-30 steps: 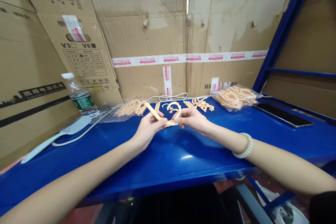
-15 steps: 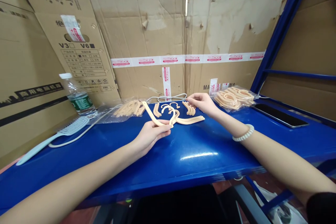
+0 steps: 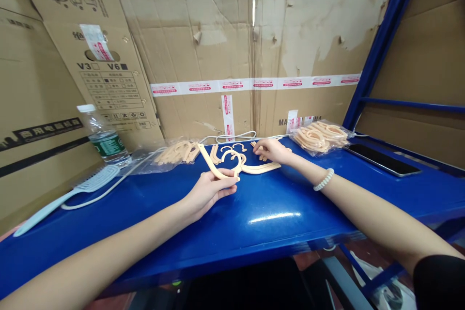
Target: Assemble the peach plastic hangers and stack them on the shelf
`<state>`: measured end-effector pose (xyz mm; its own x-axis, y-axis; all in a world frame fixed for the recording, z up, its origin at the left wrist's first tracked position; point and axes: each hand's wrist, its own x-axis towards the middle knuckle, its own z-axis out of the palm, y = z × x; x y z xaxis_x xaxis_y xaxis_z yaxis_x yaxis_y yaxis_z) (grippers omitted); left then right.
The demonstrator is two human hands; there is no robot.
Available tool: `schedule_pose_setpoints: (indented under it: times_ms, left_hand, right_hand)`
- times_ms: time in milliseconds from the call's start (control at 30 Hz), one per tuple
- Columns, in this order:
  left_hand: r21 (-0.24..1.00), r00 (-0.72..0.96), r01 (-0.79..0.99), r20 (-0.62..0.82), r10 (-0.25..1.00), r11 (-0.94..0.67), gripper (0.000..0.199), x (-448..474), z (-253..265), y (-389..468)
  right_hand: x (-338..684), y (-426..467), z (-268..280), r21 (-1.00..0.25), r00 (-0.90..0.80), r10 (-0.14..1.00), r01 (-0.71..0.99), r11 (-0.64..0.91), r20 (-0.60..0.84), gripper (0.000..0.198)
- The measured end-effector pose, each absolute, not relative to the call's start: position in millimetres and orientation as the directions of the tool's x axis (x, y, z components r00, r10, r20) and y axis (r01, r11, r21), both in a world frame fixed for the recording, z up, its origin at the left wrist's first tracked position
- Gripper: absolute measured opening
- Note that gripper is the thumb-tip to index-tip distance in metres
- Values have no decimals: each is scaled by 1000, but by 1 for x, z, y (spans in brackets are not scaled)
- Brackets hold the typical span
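My left hand is closed on a beige plastic hanger arm, pinching its lower end near a curved hook. The arm slants up to the left. Just behind, another long hanger arm extends right along the blue table; whether it joins the held piece is unclear. My right hand is over the right-hand group of short curved hanger arms, fingers bent and tips down among them, partly covering them. What it grips is hidden. Loose hooks and another small row of arms lie between the hands.
Bagged beige hanger parts lie at the left and right. A phone rests at right. A water bottle, hairbrush and white cable are at left. Cardboard panels stand behind the blue table.
My right hand has moved slightly left and down onto the right-hand group of hanger arms. The left hand keeps its hold. The view has shifted a little.
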<state>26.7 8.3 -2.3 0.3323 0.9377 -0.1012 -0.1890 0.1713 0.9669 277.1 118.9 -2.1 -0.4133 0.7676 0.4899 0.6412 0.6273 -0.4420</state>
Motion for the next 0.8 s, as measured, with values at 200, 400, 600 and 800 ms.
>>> schedule_pose_setpoints:
  times_ms: [200,400,600,800]
  left_hand:
    - [965,351,-202,-85,933,164,20,26,-5,11]
    - [960,356,-229,-74,931,164,22,24,-10,15]
    - [962,357,-230,-61,932,151,24,24,-11,16]
    - [960,357,-252,-24,934,121,28,23,-11,18]
  right_hand:
    - [261,86,20,-887,-139,878,-16,461,459,28]
    - [229,44,27,-937,-101,961,-269,222,257,19]
    - [211,31,13,-944,-65,988,-309,112,139,46]
    - [207,32,9,-904,-165,986,-423,-59,12,66]
